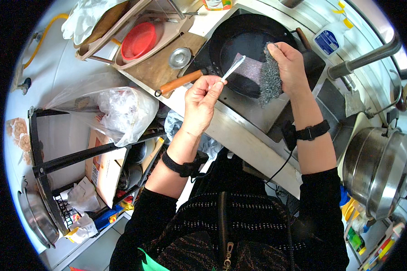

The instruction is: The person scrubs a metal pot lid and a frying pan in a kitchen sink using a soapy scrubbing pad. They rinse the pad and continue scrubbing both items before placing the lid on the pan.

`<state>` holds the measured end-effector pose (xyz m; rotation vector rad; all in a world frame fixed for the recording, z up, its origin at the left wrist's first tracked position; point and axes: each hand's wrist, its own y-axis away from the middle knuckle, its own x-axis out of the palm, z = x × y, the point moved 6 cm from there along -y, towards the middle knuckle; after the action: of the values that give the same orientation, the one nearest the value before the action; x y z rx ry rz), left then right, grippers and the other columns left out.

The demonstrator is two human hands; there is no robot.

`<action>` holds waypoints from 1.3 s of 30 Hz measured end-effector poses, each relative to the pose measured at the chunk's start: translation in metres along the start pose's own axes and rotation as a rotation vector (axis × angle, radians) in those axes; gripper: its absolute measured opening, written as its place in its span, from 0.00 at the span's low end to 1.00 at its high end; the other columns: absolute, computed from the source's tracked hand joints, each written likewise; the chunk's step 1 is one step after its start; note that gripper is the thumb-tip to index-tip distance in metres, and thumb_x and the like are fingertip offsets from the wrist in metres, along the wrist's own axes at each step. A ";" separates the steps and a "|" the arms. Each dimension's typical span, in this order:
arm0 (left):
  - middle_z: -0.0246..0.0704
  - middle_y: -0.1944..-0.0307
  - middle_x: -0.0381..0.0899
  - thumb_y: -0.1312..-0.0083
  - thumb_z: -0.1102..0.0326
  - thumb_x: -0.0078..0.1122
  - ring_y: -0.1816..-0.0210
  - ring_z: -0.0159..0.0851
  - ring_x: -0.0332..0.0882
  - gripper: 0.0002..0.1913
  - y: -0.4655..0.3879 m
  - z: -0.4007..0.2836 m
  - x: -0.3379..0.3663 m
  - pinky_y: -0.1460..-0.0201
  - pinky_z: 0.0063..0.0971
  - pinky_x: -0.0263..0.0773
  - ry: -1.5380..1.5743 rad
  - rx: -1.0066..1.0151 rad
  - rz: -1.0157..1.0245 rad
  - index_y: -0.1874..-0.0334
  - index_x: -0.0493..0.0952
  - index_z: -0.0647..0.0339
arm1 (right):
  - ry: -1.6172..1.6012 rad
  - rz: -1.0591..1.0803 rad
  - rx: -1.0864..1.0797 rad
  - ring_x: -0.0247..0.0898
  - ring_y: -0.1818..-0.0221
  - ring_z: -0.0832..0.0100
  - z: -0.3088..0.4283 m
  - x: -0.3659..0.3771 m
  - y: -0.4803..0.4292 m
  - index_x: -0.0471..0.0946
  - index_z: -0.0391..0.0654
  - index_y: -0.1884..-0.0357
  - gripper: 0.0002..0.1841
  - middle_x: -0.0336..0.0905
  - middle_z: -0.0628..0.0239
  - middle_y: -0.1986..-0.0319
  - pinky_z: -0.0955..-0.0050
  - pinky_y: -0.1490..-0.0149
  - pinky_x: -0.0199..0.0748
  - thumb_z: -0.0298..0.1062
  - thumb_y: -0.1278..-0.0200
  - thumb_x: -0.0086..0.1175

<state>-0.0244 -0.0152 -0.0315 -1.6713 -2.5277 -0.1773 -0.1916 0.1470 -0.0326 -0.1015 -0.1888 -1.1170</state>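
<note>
My left hand (203,98) pinches the end of a thin white plastic-looking strip (233,67); its exact kind I cannot tell. A grey steel wool pad (270,79) is in my right hand (287,64), gripped between thumb and fingers. Between the two hands shows a pinkish ribbed cloth or pad (249,68), touching or just behind the wool; which one I cannot tell. Below both hands stands a black wok (247,37) on the dark stove top, its wooden handle (181,82) pointing left past my left hand.
A metal lid (179,58) lies on a wooden board (146,73), beside a rack with a red basin (139,40). A spray bottle (329,40) stands behind the stove at right. A large steel pot (373,169) is at far right, a plastic bag (125,111) at left.
</note>
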 end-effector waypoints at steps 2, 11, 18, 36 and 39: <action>0.19 0.68 0.76 0.31 0.71 0.57 0.67 0.17 0.65 0.05 -0.003 0.002 -0.003 0.62 0.12 0.61 0.029 0.000 -0.006 0.57 0.79 0.62 | 0.241 0.007 -0.030 0.64 0.75 0.84 -0.009 -0.006 -0.017 0.78 0.39 0.70 0.10 0.73 0.76 0.78 0.79 0.69 0.65 0.35 0.35 0.57; 0.17 0.70 0.71 0.31 0.71 0.57 0.68 0.17 0.62 0.05 -0.022 0.017 -0.011 0.63 0.11 0.60 0.069 -0.016 -0.024 0.57 0.78 0.62 | 0.976 0.175 0.242 0.78 0.62 0.56 -0.106 -0.008 -0.066 0.82 0.40 0.61 0.18 0.81 0.51 0.67 0.62 0.53 0.72 0.47 0.39 0.58; 0.16 0.72 0.70 0.30 0.71 0.55 0.72 0.16 0.59 0.04 -0.042 0.036 -0.017 0.69 0.10 0.56 0.085 -0.088 -0.081 0.57 0.78 0.61 | 1.271 0.188 0.168 0.78 0.53 0.55 -0.107 -0.027 -0.102 0.80 0.46 0.54 0.13 0.81 0.54 0.57 0.59 0.47 0.74 0.38 0.38 0.56; 0.17 0.76 0.69 0.30 0.68 0.54 0.79 0.17 0.57 0.03 -0.068 0.071 -0.017 0.78 0.13 0.53 0.128 -0.251 -0.126 0.59 0.77 0.57 | 0.022 0.428 0.357 0.68 0.82 0.80 -0.080 0.077 -0.061 0.76 0.38 0.64 0.05 0.75 0.67 0.79 0.81 0.78 0.66 0.28 0.37 0.58; 0.17 0.73 0.73 0.30 0.68 0.55 0.77 0.16 0.58 0.03 -0.066 0.067 -0.019 0.76 0.12 0.53 0.118 -0.235 -0.129 0.60 0.77 0.56 | -0.006 0.353 0.296 0.70 0.81 0.78 -0.073 0.081 -0.055 0.76 0.38 0.64 0.05 0.75 0.65 0.78 0.80 0.76 0.71 0.29 0.36 0.57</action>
<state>-0.0791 -0.0472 -0.1026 -1.5187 -2.6093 -0.5872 -0.1997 0.0389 -0.0883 0.1224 -0.3261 -0.7279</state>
